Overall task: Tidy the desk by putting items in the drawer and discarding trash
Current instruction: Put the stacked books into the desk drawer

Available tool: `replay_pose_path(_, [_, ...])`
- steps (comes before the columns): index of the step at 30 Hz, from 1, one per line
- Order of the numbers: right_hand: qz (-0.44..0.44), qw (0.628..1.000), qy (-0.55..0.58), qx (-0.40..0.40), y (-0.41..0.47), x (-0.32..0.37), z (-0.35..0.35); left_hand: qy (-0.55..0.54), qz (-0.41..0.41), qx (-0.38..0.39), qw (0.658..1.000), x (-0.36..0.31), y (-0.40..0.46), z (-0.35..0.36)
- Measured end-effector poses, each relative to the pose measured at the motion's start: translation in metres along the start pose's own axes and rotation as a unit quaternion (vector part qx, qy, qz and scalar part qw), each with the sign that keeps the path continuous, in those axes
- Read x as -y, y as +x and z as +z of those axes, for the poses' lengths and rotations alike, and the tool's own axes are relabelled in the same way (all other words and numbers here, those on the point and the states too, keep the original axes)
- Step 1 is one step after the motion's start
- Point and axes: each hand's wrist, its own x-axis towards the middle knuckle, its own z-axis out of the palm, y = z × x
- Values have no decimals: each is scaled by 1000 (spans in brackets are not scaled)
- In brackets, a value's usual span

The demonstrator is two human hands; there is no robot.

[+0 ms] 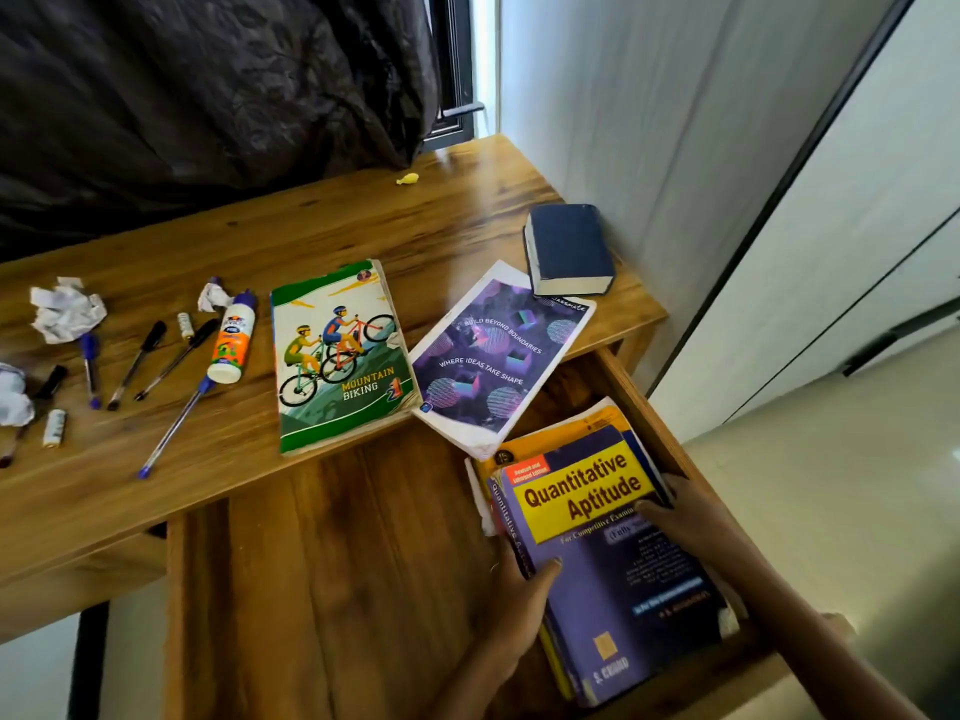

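A thick purple and yellow book titled Quantitative Aptitude lies at the right side of the open wooden drawer. My left hand grips its spine edge, thumb on the cover. My right hand holds its right edge, thumb on the cover. On the desk lie a green Mountain Biking notebook, a purple notebook overhanging the drawer, and a dark blue book.
At the desk's left lie several pens, a glue bottle, crumpled paper balls, two small white tubes and a yellow scrap at the back. A dark curtain hangs behind; a white wall stands right.
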Motion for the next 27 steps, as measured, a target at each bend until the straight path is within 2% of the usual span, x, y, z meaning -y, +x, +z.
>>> replay_pose_path(4, [-74, 994, -47, -71, -25, 10, 9, -32, -15, -2, 999, -2, -2, 7])
replay_pose_path(7, [-71, 995, -50, -57, -27, 9, 12, -24, -10, 12, 1000, -4, 2, 14])
replay_pose_path(10, [-91, 992, -83, -30, -25, 7, 14, 89, -38, 34, 995, 5, 13, 18])
replay_pose_path(13, [-115, 986, -119, -24, -20, 10, 18, 222, -77, 67, 970, 3, 17, 15])
replay_pose_path(15, [-120, 986, -117, -17, -18, 19, 20, 273, -62, 94, 955, -1, 13, 13])
replay_pose_path(17, [-128, 987, -101, -11, -14, 33, 25, 304, -42, 75, 949, 0, 10, 9])
replay_pose_path(20, [-151, 987, -46, 15, -1, 58, 34, 292, -34, 39, 955, -2, 8, 2])
replay_pose_path(22, [-141, 987, 65, 42, 7, 80, 40, 242, -4, 29, 970, -10, -1, -10])
replay_pose_path(23, [-102, 978, 168, 69, 9, 94, 41, 217, 18, 22, 976, -15, -7, -16])
replay_pose_path(25, [-34, 935, 334, 117, 16, 118, 45, 157, 57, -14, 986, -19, -14, -29])
replay_pose_path(27, [-7, 918, 373, 131, 27, 137, 52, 80, 71, -79, 991, -25, -15, -43])
